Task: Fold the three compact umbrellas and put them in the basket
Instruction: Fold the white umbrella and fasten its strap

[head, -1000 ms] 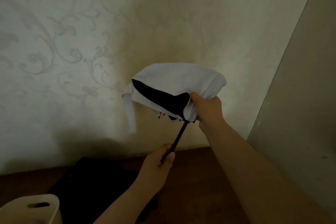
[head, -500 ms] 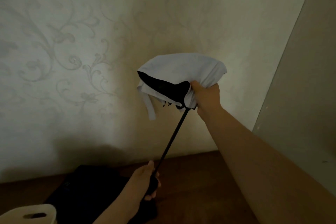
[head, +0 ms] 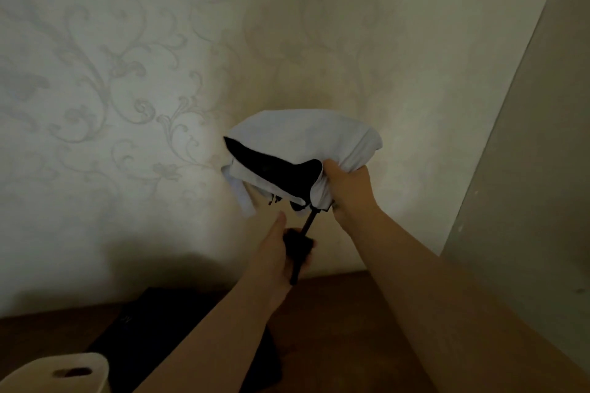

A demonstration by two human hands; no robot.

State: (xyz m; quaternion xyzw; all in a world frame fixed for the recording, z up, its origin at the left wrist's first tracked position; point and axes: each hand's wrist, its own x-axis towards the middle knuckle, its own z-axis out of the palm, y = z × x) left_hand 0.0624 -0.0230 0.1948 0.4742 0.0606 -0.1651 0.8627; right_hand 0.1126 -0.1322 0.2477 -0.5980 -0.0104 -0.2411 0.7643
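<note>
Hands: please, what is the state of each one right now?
Left hand: closed around the black umbrella handle.
Right hand: closed on the bunched white umbrella canopy.

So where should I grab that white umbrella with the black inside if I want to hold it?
Probably by the black handle at the bottom of the thin shaft, coming from below, as the left hand does. It is the firm, rounded end. The white-and-black umbrella's canopy is loose, floppy cloth, which the right hand bunches from the side.

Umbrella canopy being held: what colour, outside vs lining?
Head view: the canopy is white outside with a black lining, bunched in the right hand.
</note>
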